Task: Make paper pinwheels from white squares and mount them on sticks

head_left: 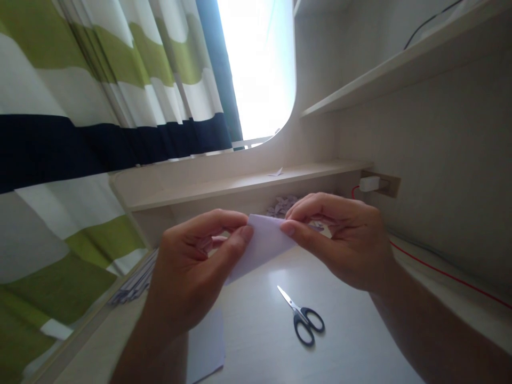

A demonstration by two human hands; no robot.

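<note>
My left hand (pixel 192 261) and my right hand (pixel 340 240) hold a folded piece of pale lilac paper (pixel 264 242) up above the desk. Each hand pinches the paper's top edge between thumb and fingers, left hand at the left corner, right hand at the right. The paper's lower part hangs down towards my left hand. Below it on the desk lie black-handled scissors (pixel 303 316), blades shut and pointing away to the left.
A flat sheet of pale paper (pixel 206 349) lies on the light wooden desk (pixel 360 341) under my left wrist. Folded paper pieces (pixel 282 205) sit behind my hands under a shelf (pixel 240 184). A red cable (pixel 440 269) runs along the right from a white plug (pixel 368 183). Striped curtain (pixel 80 133) at left.
</note>
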